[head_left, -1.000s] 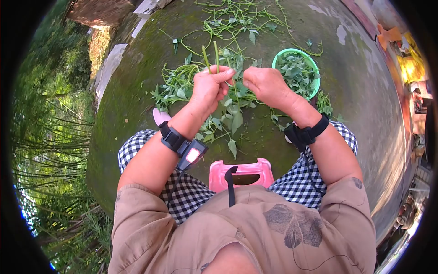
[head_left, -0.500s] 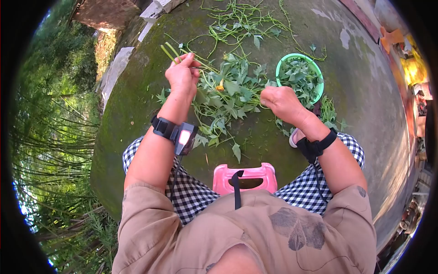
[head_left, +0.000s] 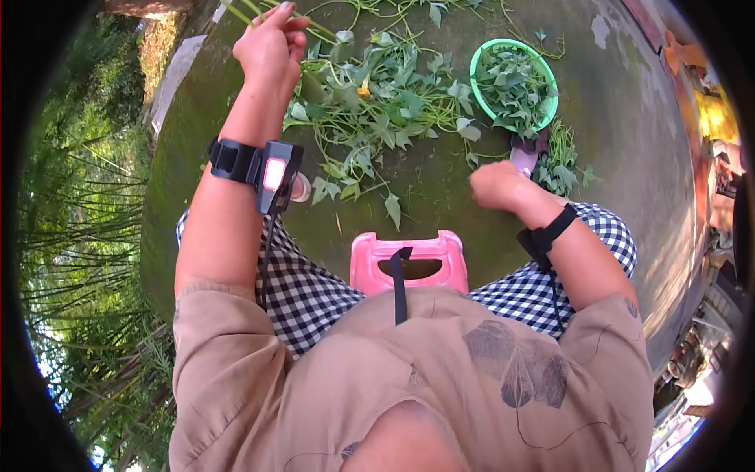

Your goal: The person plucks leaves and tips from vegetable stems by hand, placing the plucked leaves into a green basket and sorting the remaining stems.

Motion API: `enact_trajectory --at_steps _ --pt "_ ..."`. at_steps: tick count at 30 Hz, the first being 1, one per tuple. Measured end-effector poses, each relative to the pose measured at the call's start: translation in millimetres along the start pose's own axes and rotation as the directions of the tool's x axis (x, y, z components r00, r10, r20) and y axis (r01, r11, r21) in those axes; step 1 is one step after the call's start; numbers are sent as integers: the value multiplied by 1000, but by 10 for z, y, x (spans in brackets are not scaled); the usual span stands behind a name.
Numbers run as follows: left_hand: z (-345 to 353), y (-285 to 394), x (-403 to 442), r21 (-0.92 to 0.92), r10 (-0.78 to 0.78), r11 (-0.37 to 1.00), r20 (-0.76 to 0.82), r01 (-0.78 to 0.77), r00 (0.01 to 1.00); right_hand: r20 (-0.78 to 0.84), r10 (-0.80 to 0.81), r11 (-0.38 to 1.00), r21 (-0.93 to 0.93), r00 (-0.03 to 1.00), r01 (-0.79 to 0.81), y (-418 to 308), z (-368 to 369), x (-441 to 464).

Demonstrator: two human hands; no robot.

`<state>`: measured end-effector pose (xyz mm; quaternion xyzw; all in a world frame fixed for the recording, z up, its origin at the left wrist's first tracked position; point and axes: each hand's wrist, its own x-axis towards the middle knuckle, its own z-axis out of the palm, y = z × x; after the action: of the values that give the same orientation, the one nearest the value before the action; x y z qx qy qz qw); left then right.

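My left hand [head_left: 267, 47], raised at the upper left, is closed around a few long green vine stems [head_left: 244, 12], their ends sticking out past the fingers. Below and right of it lies a heap of leafy green vines [head_left: 385, 98] with one yellow flower [head_left: 364, 88]. My right hand [head_left: 497, 186] is curled closed just right of the heap, nearer my body; its fingertips are turned away, so whatever they hold is hidden. Beyond that hand stands a green-rimmed basket [head_left: 475, 77] full of picked leaves [head_left: 513, 85].
A pink plastic stool [head_left: 364, 263] is between my knees. More leafy sprigs [head_left: 561, 161] lie beside my right foot, below the basket. Bare vines [head_left: 377, 9] spread across the mossy ground [head_left: 212, 149] at the top. Clutter [head_left: 716, 118] lines the right side.
My left hand has moved up and left with the stems, away from the heap. My right hand has drawn back from the heap toward my right knee. The view has shifted too.
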<state>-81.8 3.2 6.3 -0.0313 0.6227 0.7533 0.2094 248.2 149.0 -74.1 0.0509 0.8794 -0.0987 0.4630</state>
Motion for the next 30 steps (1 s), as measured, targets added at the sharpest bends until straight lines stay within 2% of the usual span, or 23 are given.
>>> enact_trajectory --at_steps 2,5,8,11,14,15,18,21,27,30 --pt "-13 -36 33 17 -5 1000 17 5 1000 -104 63 995 84 993 -54 3 -292 -106" --pt "-24 -43 43 42 -16 999 24 15 1000 -219 110 985 153 969 -77 70 -317 46" --pt "-29 -36 30 57 -19 998 28 17 999 -68 125 986 122 990 -117 -20 -388 80" --pt "-31 -26 7 73 -16 997 39 13 999 74 -127 977 181 989 112 -38 -332 -46" --pt "-16 -21 -6 86 -18 996 50 14 999 213 -114 991 91 970 96 -91 -319 -38" --pt "-17 -29 -8 85 -19 996 53 14 998 164 -127 991 68 978 117 -69 -291 -27" --pt "-31 -50 -23 91 -13 996 83 6 996 79 60 996 66 995 -66 -51 -299 88" --pt "-23 -66 -38 102 -27 995 86 18 996 15 124 989 74 992 -125 -49 -341 127" --pt "32 -57 -77 111 -50 993 67 42 997 0 -143 977 157 990 141 -87 -221 -53" --pt "60 -67 -93 103 -50 994 71 42 996 65 -156 982 116 986 147 -57 -149 5"
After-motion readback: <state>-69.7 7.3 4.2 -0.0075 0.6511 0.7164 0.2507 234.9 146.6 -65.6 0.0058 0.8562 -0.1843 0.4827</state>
